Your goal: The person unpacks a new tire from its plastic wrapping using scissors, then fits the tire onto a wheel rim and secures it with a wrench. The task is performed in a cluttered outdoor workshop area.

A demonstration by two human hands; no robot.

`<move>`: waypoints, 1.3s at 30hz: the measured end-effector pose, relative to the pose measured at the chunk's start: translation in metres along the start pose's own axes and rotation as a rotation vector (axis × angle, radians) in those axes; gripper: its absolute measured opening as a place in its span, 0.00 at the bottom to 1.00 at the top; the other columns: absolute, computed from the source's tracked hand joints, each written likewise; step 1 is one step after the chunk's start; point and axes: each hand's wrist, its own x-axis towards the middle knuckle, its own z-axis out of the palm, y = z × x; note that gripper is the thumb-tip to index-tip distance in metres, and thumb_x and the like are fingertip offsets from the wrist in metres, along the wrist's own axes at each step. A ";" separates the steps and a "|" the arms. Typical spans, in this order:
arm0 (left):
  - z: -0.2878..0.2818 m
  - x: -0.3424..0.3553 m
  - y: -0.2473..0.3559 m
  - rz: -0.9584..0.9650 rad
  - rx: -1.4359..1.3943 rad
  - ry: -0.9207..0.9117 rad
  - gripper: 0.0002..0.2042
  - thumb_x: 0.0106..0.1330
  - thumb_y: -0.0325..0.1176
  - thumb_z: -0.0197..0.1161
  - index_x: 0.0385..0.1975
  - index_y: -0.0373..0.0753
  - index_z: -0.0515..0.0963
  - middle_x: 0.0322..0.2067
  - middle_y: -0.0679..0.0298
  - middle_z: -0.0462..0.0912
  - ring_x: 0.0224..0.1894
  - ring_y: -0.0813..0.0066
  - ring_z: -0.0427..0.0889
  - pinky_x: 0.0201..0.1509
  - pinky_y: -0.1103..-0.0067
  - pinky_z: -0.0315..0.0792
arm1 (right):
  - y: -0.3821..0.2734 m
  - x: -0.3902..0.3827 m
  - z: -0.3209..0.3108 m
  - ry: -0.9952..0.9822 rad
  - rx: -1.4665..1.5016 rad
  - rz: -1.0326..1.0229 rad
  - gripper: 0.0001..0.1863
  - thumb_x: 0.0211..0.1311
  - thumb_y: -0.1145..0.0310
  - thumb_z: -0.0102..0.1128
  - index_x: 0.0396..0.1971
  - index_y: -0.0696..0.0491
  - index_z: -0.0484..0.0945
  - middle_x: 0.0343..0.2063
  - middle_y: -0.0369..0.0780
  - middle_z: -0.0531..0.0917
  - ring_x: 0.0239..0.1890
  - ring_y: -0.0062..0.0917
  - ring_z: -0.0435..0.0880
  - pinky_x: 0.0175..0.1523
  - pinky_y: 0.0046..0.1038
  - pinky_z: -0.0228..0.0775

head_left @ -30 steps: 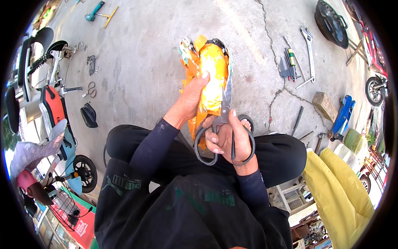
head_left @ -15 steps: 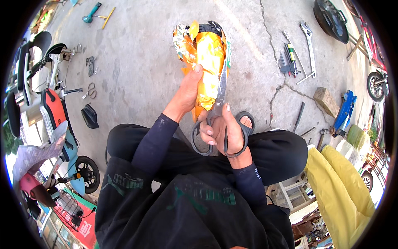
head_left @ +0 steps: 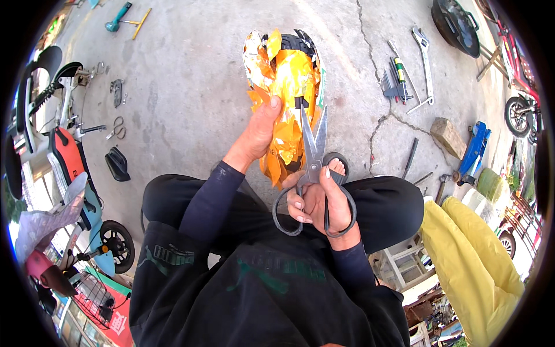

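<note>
In front of me, a black tyre [head_left: 292, 41] shows its tread through torn orange-gold foil wrapping [head_left: 295, 72]. My left hand [head_left: 257, 130] grips the wrapped tyre by its left side, thumb pressed on the foil. Large scissors [head_left: 314, 162] with dark loop handles sit in my right hand [head_left: 317, 202], fingers and thumb through the loops. Their blades are parted and point away from me, against the lower right of the wrapping. A dark patch shows through the foil near the blade tips.
Loose hand tools, including an adjustable wrench [head_left: 425, 63], lie on cracked concrete at right, with a wooden block [head_left: 448, 137] and a black basin [head_left: 457, 28] beyond. Small scissors [head_left: 117, 128] and a cordless tool [head_left: 118, 17] lie at left, near an electric scooter [head_left: 75, 162].
The scissors have spread from nearly closed to parted blades, and my right hand has drawn slightly back toward me. My left hand keeps its hold on the wrapped tyre.
</note>
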 end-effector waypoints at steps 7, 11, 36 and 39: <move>-0.005 0.004 0.000 0.028 -0.078 0.041 0.36 0.71 0.64 0.50 0.65 0.37 0.64 0.57 0.59 0.76 0.56 0.72 0.79 0.61 0.73 0.74 | -0.008 0.021 0.002 -0.074 0.003 0.022 0.40 0.73 0.33 0.30 0.47 0.60 0.73 0.23 0.34 0.67 0.19 0.19 0.67 0.21 0.18 0.51; -0.002 -0.003 0.008 0.035 -0.090 0.055 0.36 0.71 0.63 0.51 0.66 0.36 0.64 0.58 0.58 0.76 0.57 0.71 0.79 0.61 0.73 0.74 | -0.001 0.026 0.001 -0.183 0.122 0.031 0.39 0.74 0.34 0.31 0.48 0.61 0.73 0.23 0.34 0.67 0.19 0.18 0.67 0.22 0.18 0.51; -0.004 -0.012 -0.007 -0.001 0.106 0.000 0.36 0.72 0.62 0.50 0.66 0.36 0.62 0.57 0.57 0.75 0.58 0.69 0.77 0.61 0.71 0.73 | -0.019 0.038 0.016 -0.025 0.107 -0.089 0.36 0.76 0.39 0.32 0.49 0.61 0.73 0.22 0.36 0.69 0.17 0.21 0.67 0.19 0.18 0.55; 0.003 -0.016 -0.008 -0.084 0.212 0.065 0.33 0.74 0.59 0.49 0.66 0.37 0.63 0.57 0.57 0.75 0.58 0.69 0.77 0.61 0.71 0.73 | -0.032 0.045 0.018 -0.013 0.133 -0.104 0.35 0.75 0.38 0.34 0.49 0.59 0.72 0.23 0.36 0.69 0.17 0.21 0.68 0.18 0.18 0.56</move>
